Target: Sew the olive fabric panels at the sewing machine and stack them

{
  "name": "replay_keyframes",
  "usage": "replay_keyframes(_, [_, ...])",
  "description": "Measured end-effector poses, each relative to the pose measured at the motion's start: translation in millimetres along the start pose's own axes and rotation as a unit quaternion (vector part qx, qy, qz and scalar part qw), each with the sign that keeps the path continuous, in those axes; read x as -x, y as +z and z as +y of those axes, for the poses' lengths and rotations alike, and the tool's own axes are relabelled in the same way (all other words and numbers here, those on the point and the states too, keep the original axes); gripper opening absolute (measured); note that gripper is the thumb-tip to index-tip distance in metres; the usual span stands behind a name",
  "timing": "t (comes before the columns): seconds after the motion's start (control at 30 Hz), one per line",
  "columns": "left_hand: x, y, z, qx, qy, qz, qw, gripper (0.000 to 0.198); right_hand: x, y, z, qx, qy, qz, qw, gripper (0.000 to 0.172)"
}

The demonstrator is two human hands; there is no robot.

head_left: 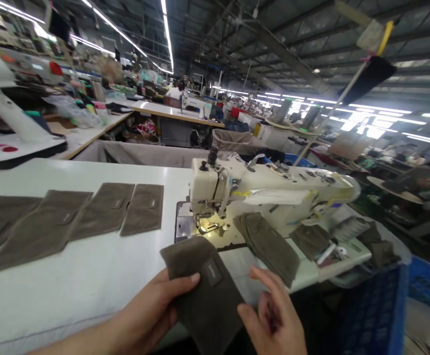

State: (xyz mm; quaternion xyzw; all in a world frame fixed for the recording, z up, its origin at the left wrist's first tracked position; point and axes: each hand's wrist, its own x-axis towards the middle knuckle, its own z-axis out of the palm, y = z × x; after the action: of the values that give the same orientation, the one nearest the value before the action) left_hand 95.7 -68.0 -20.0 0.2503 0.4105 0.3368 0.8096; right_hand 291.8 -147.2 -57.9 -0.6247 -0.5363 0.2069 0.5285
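A dark olive-brown fabric panel (205, 301) with a small sewn-on label (212, 272) is held in front of the sewing machine (215, 182). My left hand (159, 301) grips its left edge, thumb on top and the other fingers underneath. My right hand (272, 315) is at the panel's right edge, thumb and index finger apart; whether the thumb touches the cloth I cannot tell. Behind the panel are the machine's needle and presser foot (208, 228), lit yellow. A stack of similar panels (268, 246) lies right of the needle area.
Several labelled panels (141, 209) lie overlapping in a row on the white table (89, 291) at left. Right of the machine are a small folded brown piece (311, 239), a plastic-lined container (396, 246) and a blue crate (374, 310). Another machine (11, 113) stands at far left.
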Motion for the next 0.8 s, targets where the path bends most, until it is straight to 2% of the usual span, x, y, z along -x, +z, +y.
replay_keyframes(0.1, [-0.3,-16.6,11.1,-0.039,0.026,0.0,0.999,0.05,-4.6,7.5,5.0,-0.1,0.177,-0.079,0.976,0.046])
replay_keyframes(0.17, [-4.6,-25.2,26.9,-0.079,0.049,0.011,0.996,0.044,-3.1,13.8,8.0,-0.12,0.218,-0.125,0.96,0.05])
replay_keyframes(0.27, [-14.9,-34.3,57.1,-0.163,0.099,0.04,0.981,0.041,2.0,20.0,9.3,-0.107,0.209,-0.132,0.963,0.051])
replay_keyframes(0.33, [-22.1,-38.0,74.2,-0.231,0.092,0.032,0.968,0.042,4.6,22.1,8.0,-0.098,0.21,-0.132,0.964,0.049])
replay_keyframes(0.4, [-28.2,-39.6,84.6,-0.272,0.058,0.018,0.96,0.039,6.1,23.5,5.4,-0.101,0.218,-0.13,0.962,0.045])
replay_keyframes(0.47, [-33.1,-39.0,88.7,-0.283,0.043,0.016,0.958,0.034,6.7,24.7,2.2,-0.119,0.227,-0.119,0.959,0.039])
replay_keyframes(0.57, [-38.1,-35.5,88.8,-0.301,0.069,0.033,0.951,0.033,6.6,25.0,-1.5,-0.148,0.243,-0.092,0.954,0.033])
replay_keyframes(0.8, [-41.0,-29.5,87.4,-0.309,0.097,0.08,0.943,0.036,2.1,17.0,-5.3,-0.127,0.252,-0.079,0.956,0.024])
